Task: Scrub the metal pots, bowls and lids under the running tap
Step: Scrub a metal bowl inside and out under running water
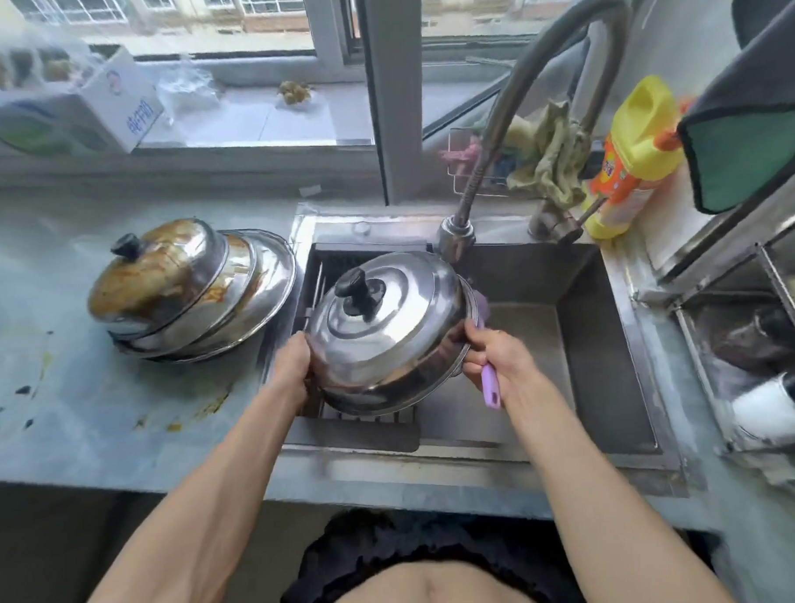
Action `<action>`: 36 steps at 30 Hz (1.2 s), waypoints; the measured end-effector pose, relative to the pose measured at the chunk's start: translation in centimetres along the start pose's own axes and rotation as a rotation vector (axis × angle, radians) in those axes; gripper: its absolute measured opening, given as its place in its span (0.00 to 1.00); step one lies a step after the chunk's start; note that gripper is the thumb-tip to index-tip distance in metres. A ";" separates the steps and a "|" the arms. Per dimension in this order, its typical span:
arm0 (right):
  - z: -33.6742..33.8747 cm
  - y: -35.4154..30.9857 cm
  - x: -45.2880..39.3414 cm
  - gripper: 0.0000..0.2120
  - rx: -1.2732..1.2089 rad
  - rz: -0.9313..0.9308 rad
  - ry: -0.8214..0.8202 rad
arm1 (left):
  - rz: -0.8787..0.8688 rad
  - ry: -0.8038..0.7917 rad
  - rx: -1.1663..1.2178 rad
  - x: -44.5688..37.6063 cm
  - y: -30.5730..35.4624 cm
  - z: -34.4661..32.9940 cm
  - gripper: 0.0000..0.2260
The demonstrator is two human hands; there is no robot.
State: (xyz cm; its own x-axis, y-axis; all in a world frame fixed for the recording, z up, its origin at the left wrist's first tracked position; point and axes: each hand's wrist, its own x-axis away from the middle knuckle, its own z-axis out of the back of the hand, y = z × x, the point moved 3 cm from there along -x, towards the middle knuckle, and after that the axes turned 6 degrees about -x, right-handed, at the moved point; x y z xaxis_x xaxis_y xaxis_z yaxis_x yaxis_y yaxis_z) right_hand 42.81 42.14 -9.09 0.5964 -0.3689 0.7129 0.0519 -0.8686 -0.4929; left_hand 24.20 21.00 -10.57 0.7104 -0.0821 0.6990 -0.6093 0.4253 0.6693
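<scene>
A shiny metal lid point(388, 333) with a black knob is tilted over the left part of the sink point(588, 338), right under the tap's spray head point(455, 237). My left hand point(291, 365) grips the lid's left rim. My right hand point(494, 361) holds a purple-handled brush point(490, 384) at the lid's right rim; the brush head is mostly hidden behind the lid. On the counter to the left lies a stack of stained metal lids point(190, 287), the top one smeared brown. Whether water is running cannot be seen.
A yellow detergent bottle point(630, 154) and rags point(549, 158) stand behind the tap. A dish rack point(753, 354) with crockery sits at the right. The counter point(72, 406) at left carries brown and dark splashes. Boxes and bags line the window sill.
</scene>
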 end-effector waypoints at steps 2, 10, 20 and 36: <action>-2.2 -0.3 -0.1 0.10 0.104 0.040 0.007 | -0.167 -0.010 -0.298 -2.8 0.3 1.1 0.12; -11.6 -1.2 0.7 0.07 0.365 0.219 0.083 | -0.672 -0.134 -0.689 0.7 6.7 3.5 0.18; -20.4 -1.3 2.4 0.03 0.501 0.198 0.048 | -0.583 -0.027 -0.750 -2.7 8.9 5.7 0.09; -20.9 -1.2 2.7 0.21 0.973 0.467 0.126 | -0.576 0.071 -0.712 -2.6 8.1 7.4 0.15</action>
State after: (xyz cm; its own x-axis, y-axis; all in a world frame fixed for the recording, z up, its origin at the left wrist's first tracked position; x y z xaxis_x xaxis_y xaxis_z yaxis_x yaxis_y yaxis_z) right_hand 27.59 35.28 3.82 0.6382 -0.6745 0.3712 0.4869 -0.0199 -0.8732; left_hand 14.82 17.94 -5.12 0.8715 -0.4078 0.2725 0.1897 0.7926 0.5794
